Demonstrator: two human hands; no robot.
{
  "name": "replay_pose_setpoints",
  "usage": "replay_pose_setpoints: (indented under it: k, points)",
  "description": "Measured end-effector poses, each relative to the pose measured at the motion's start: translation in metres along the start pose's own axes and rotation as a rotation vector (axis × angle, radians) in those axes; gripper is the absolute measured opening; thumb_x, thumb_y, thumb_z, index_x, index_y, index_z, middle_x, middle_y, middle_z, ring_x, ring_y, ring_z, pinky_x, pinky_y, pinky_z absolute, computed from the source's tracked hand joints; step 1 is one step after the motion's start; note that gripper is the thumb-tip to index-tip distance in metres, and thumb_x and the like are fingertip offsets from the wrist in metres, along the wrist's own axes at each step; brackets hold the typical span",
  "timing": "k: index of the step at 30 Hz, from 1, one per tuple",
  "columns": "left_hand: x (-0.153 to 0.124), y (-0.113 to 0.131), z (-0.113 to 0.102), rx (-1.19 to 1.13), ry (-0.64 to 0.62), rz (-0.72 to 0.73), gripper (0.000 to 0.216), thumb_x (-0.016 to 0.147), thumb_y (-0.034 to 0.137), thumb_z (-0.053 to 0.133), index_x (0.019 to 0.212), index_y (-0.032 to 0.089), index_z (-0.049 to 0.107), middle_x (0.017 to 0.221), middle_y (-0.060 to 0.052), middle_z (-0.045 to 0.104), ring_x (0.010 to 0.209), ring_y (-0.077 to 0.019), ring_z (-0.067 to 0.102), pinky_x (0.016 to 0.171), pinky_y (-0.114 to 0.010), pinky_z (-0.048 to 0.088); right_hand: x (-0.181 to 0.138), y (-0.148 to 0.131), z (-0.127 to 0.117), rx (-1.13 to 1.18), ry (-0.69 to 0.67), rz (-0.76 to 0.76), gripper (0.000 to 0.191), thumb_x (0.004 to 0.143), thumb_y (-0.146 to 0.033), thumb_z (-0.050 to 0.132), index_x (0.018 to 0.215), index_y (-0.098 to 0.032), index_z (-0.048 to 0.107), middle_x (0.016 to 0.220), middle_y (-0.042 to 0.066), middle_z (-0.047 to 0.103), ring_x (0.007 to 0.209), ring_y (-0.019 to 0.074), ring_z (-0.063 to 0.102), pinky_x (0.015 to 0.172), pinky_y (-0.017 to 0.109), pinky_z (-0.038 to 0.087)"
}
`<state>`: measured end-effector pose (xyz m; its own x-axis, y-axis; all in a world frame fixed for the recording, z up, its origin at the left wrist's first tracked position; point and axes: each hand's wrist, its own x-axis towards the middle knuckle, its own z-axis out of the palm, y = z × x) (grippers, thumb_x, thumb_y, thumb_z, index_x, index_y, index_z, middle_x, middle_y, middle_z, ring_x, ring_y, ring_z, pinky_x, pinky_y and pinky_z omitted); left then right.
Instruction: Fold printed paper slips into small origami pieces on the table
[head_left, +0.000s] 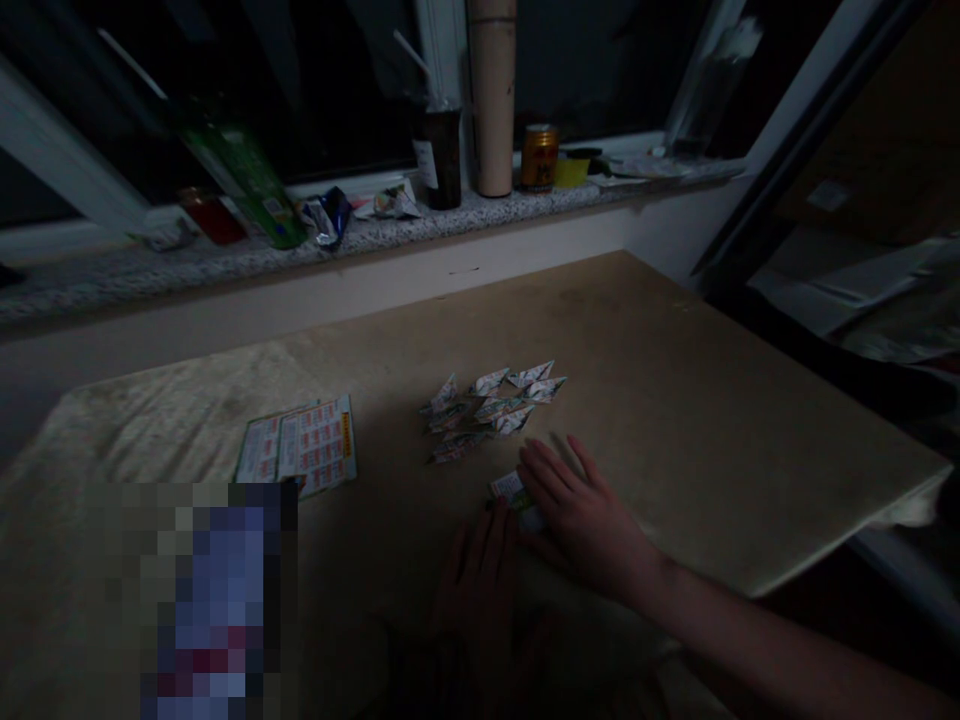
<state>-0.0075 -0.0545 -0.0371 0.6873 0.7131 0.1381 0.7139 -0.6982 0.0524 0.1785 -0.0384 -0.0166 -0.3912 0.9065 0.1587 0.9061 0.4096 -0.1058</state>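
A small piece of printed paper (508,487), white and green, lies on the table under my hands. My right hand (581,510) rests flat over its right side, fingers stretched out, covering much of it. At the paper's near left edge is my left hand (480,570), in deep shadow, its fingers extended and lying flat with the tips touching the paper. Just beyond them sits a cluster of several pointed, folded paper pieces (491,410). To the left, printed sheets (315,445) with red and yellow markings lie on the table.
The table (675,400) has a tan cover and stands against a wall below a granite windowsill (480,220). On the sill are a green bottle (255,190), a dark cup (441,160), a tall tube (493,100) and a gold can (540,158). A pixelated patch hides the lower left.
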Motion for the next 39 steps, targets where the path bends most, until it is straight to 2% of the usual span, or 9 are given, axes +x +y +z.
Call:
replay_pose_setpoints:
  k: [5, 11, 17, 24, 30, 35, 39]
  points:
    - [0.002, 0.0, -0.002, 0.035, -0.043, 0.005, 0.073, 0.085, 0.061, 0.036, 0.134, 0.008, 0.04, 0.142, -0.014, 0.038, 0.13, -0.0264, 0.035, 0.104, -0.043, 0.027, -0.011, -0.002, -0.008, 0.025, -0.005, -0.021, 0.056, 0.088, -0.04, 0.046, 0.134, -0.01, 0.04, 0.145, 0.014, 0.033, 0.135, 0.03, 0.022, 0.11, 0.056, 0.013]
    - [0.002, -0.001, 0.003, 0.064, 0.007, 0.028, 0.072, 0.083, 0.06, 0.037, 0.135, 0.009, 0.039, 0.142, -0.014, 0.039, 0.129, -0.0279, 0.036, 0.104, -0.045, 0.025, -0.02, 0.002, -0.005, 0.082, -0.025, -0.002, 0.056, 0.086, -0.038, 0.051, 0.136, -0.015, 0.039, 0.146, 0.013, 0.032, 0.135, 0.0296, 0.023, 0.11, 0.056, 0.013]
    - [0.002, 0.001, 0.005, 0.082, 0.008, 0.009, 0.072, 0.084, 0.061, 0.035, 0.134, 0.009, 0.04, 0.143, -0.014, 0.037, 0.129, -0.0275, 0.036, 0.105, -0.045, 0.022, -0.033, 0.001, -0.001, 0.087, -0.058, -0.022, 0.068, 0.085, -0.036, 0.051, 0.142, -0.013, 0.024, 0.148, 0.013, 0.025, 0.137, 0.0293, 0.018, 0.11, 0.058, 0.012]
    - [0.003, 0.002, 0.001, 0.045, -0.019, 0.005, 0.072, 0.084, 0.06, 0.035, 0.135, 0.009, 0.038, 0.143, -0.014, 0.036, 0.129, -0.0277, 0.035, 0.106, -0.047, 0.02, -0.039, 0.0, -0.002, 0.042, -0.106, -0.003, 0.059, 0.086, -0.038, 0.05, 0.139, -0.017, 0.034, 0.149, 0.012, 0.024, 0.138, 0.0286, 0.015, 0.109, 0.058, 0.012]
    - [0.003, 0.003, 0.0, 0.043, -0.023, -0.005, 0.072, 0.085, 0.06, 0.032, 0.136, 0.009, 0.038, 0.145, -0.014, 0.034, 0.129, -0.0273, 0.035, 0.106, -0.048, 0.02, -0.046, -0.002, -0.002, 0.015, -0.093, -0.002, 0.054, 0.088, -0.034, 0.048, 0.138, -0.017, 0.035, 0.15, 0.011, 0.021, 0.138, 0.0285, 0.015, 0.109, 0.058, 0.012]
    - [0.004, 0.003, -0.002, 0.032, -0.052, -0.008, 0.072, 0.085, 0.061, 0.034, 0.136, 0.01, 0.037, 0.145, -0.013, 0.033, 0.13, -0.0276, 0.034, 0.104, -0.049, 0.023, -0.047, -0.001, -0.002, 0.009, -0.073, 0.0, 0.049, 0.089, -0.033, 0.049, 0.135, -0.019, 0.041, 0.148, 0.012, 0.026, 0.136, 0.0295, 0.021, 0.108, 0.059, 0.014]
    - [0.004, 0.002, -0.003, 0.026, -0.052, -0.007, 0.071, 0.085, 0.059, 0.035, 0.136, 0.01, 0.036, 0.145, -0.013, 0.033, 0.13, -0.0274, 0.033, 0.105, -0.048, 0.02, -0.048, -0.002, -0.002, -0.012, -0.049, 0.004, 0.047, 0.089, -0.032, 0.049, 0.134, -0.019, 0.043, 0.147, 0.012, 0.029, 0.135, 0.0293, 0.024, 0.107, 0.059, 0.017]
